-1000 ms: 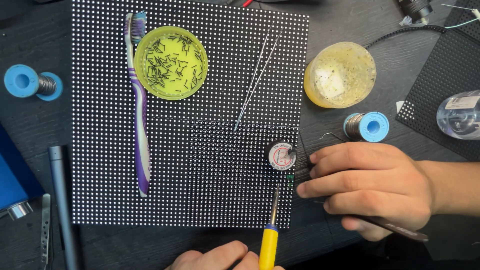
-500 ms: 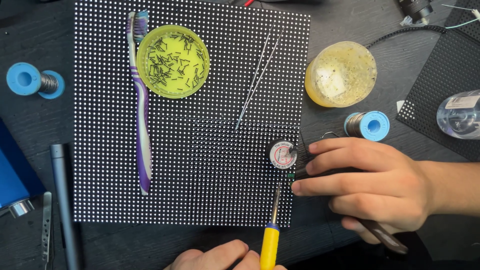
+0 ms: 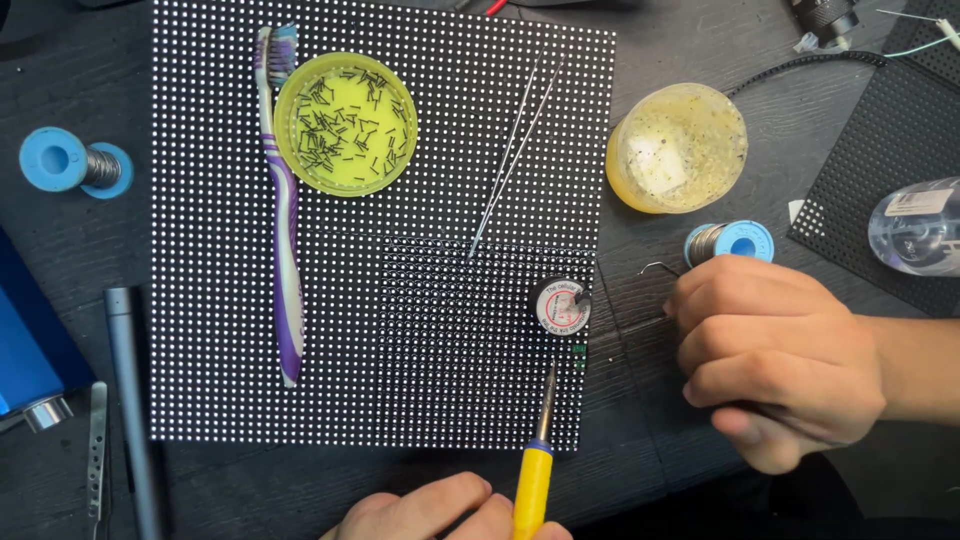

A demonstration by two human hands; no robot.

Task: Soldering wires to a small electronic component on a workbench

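Left hand (image 3: 450, 510) grips the iron (image 3: 537, 460), tip at the panel (image 3: 300, 250) edge; right hand (image 3: 775, 360), fisted, feeds thin wire. Soldering underway: next wants a steady touch.

The left hand (image 3: 450, 510) shows only at the bottom edge of the view, its fingers curled closed in a grip, knuckles upward, most of the hand cut off. The right hand (image 3: 775, 360) sits well apart, up and to the right of it, loosely fisted with knuckles facing left, thumb tucked beneath, bare forearm running off the right edge.
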